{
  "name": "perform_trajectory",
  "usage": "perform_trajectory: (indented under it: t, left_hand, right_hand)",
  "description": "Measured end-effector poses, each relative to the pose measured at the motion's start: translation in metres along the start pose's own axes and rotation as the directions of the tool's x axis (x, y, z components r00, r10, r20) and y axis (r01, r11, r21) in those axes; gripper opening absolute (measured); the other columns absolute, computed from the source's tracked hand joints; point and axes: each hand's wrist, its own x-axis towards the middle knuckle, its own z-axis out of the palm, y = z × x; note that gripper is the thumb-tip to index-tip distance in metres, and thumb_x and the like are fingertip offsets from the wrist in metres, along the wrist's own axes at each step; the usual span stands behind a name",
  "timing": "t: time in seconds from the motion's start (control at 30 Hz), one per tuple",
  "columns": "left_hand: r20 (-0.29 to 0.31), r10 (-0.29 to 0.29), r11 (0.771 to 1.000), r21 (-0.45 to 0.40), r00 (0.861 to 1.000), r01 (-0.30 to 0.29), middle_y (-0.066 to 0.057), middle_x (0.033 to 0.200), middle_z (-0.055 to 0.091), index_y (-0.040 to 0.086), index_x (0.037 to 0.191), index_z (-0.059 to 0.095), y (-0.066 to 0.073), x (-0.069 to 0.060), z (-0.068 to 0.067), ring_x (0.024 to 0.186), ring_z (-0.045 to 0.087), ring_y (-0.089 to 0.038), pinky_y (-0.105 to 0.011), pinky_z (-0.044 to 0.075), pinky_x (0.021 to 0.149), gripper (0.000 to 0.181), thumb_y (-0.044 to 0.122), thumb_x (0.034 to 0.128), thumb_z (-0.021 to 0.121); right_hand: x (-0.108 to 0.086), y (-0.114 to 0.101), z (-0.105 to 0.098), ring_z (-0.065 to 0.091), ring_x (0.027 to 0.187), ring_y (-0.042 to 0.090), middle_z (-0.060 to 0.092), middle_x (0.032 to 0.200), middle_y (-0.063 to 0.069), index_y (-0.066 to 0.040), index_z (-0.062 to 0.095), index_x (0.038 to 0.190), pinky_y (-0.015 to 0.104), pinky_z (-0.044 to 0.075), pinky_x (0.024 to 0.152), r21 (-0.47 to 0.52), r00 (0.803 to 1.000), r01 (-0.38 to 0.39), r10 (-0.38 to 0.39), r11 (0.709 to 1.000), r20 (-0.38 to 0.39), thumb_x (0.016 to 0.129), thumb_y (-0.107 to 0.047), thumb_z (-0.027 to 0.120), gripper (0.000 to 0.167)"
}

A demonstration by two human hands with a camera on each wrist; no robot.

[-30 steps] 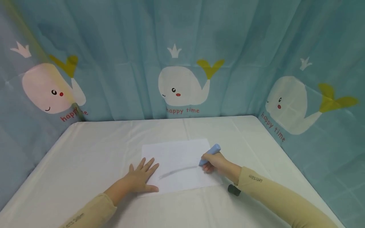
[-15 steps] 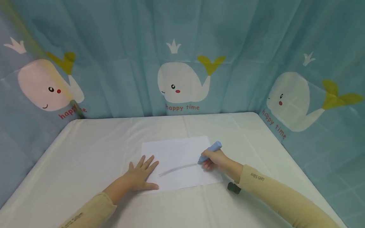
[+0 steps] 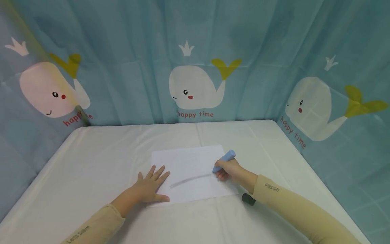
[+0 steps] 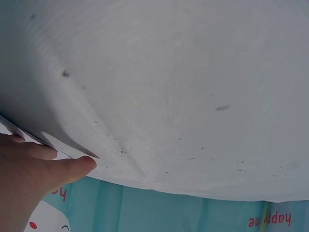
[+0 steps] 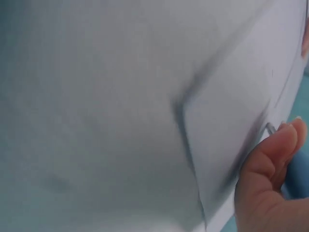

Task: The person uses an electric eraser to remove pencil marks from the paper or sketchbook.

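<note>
A sheet of white paper (image 3: 192, 159) lies on the table, with one grey, slightly rising stroke (image 3: 190, 180) across it. My left hand (image 3: 149, 189) rests flat on the paper's left side, fingers spread; in the left wrist view the hand (image 4: 34, 169) shows at the lower left. Near the paper's right edge, my right hand (image 3: 230, 170) grips a light blue marker (image 3: 228, 156), tilted with its tip down by the stroke's right end. In the right wrist view, thumb and finger of the hand (image 5: 265, 179) pinch the marker (image 5: 297, 176); whether its tip touches the paper is unclear.
A small dark cylindrical object (image 3: 248, 199), perhaps a cap, lies beside the right forearm. White cloth covers the table (image 3: 100, 156). Blue curtains (image 3: 137, 84) with whale prints stand along the back and both sides.
The marker's tip has shifted slightly away toward the back, to just beyond the stroke's right end. The left hand stays in place; the head view has tilted a little.
</note>
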Motion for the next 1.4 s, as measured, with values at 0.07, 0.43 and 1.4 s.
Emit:
perform_trajectory:
  t: [0.07,0.43,1.4]
  left_hand:
    - [-0.003,0.000,1.000,0.000,1.000,0.000,-0.019,0.160,0.015,0.008,0.152,0.030,0.0006,0.0001,-0.0011,0.143,0.006,-0.050,-0.080,0.007,0.097,0.100,0.068,0.0791,0.063]
    - [-0.005,0.002,1.000,0.002,1.000,-0.002,-0.019,0.160,0.015,0.008,0.152,0.030,0.0001,0.0017,-0.0021,0.143,0.006,-0.050,-0.080,0.007,0.097,0.101,0.068,0.0785,0.064]
    - [-0.002,0.003,1.000,-0.023,1.000,-0.003,-0.021,0.159,0.016,0.006,0.151,0.031,0.0038,-0.0006,-0.0009,0.142,0.007,-0.051,-0.081,0.007,0.096,0.100,0.066,0.0786,0.065]
  right_hand:
    - [-0.0007,-0.0016,-0.0003,0.056,0.046,0.011,0.061,0.059,0.008,0.009,0.060,0.097,0.021,0.048,0.047,0.000,1.000,-0.002,0.002,1.000,0.003,0.085,-0.010,0.058,0.022]
    - [-0.0020,-0.0029,-0.0007,0.057,0.047,0.011,0.061,0.059,0.008,0.005,0.059,0.097,0.022,0.048,0.049,-0.010,1.000,0.028,-0.028,1.000,-0.005,0.084,-0.009,0.057,0.020]
    - [-0.0010,0.0029,0.0048,0.057,0.046,0.011,0.061,0.059,0.008,0.003,0.060,0.093,0.021,0.048,0.047,-0.025,1.000,0.026,-0.025,0.999,0.018,0.084,-0.011,0.060,0.017]
